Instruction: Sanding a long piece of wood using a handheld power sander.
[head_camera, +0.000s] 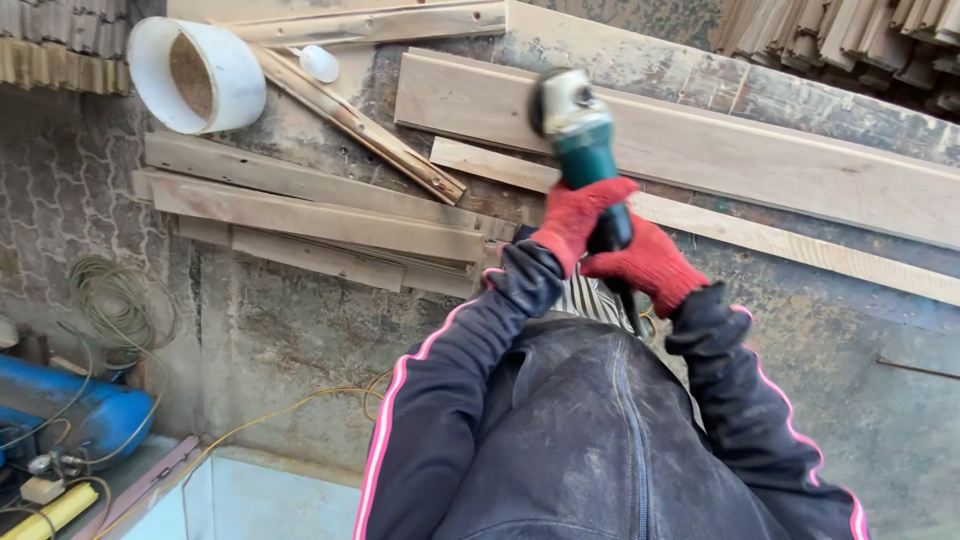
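Left hand (578, 222) and right hand (645, 262), red-gloved, both grip a green-bodied angle grinder (578, 125)

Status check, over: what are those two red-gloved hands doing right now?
Left hand and right hand both shut on the green grinder. Grinder held over the long plank. Nothing in the way.
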